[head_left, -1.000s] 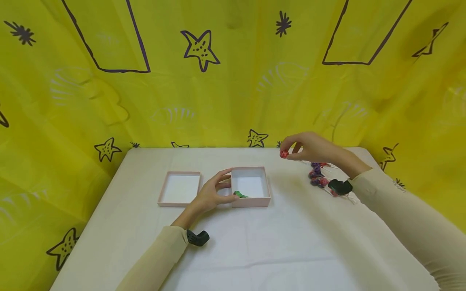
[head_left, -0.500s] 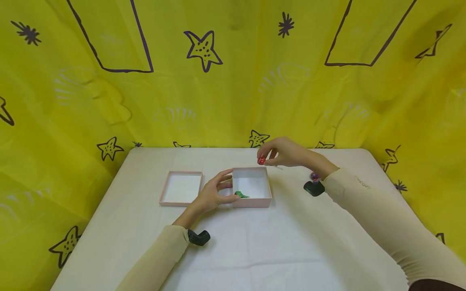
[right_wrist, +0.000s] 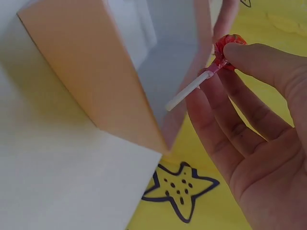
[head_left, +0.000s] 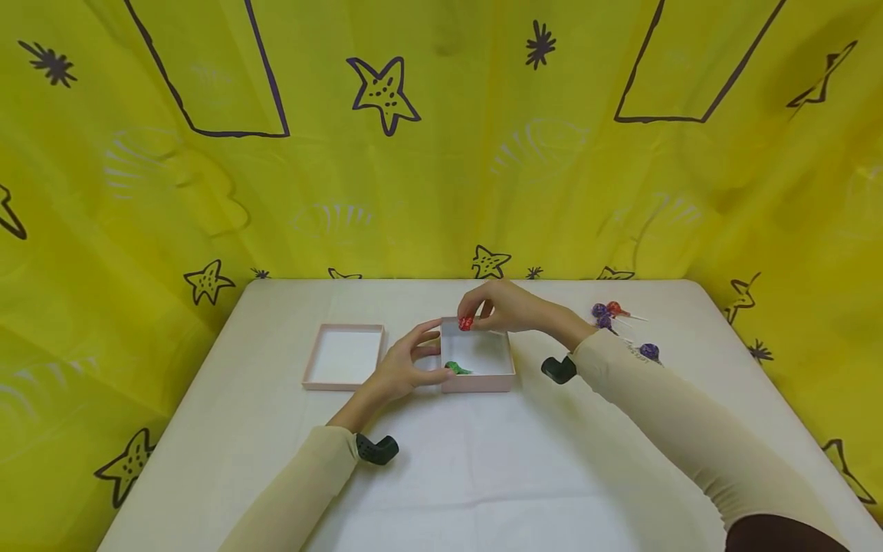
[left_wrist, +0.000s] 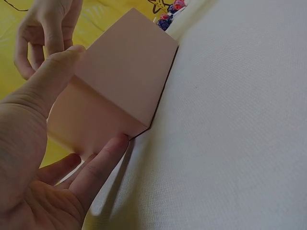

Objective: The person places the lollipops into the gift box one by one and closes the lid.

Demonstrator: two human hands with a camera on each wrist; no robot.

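Note:
My right hand (head_left: 509, 307) pinches a red-wrapped lollipop (right_wrist: 228, 48) by its head, and its white stick points down over the box's opening in the right wrist view. Below it stands a pink box (head_left: 476, 383) with a white inside, lid off. A green-wrapped lollipop (head_left: 457, 368) lies inside at the front left corner. My left hand (head_left: 408, 366) holds the box at its left side. In the left wrist view, the thumb (left_wrist: 53, 76) reaches the top edge while a finger (left_wrist: 103, 163) presses low on the side wall.
To the left lies the shallow box lid (head_left: 308, 360), open side up. Several purple and red lollipops (head_left: 614, 310) are spread at the right, partly behind my right sleeve (head_left: 662, 414). A yellow curtain (head_left: 441, 153) hangs behind the white-covered table (head_left: 441, 475).
My right hand has carried the red lollipop leftward from near the other lollipops to above the box. The left hand stays on the box.

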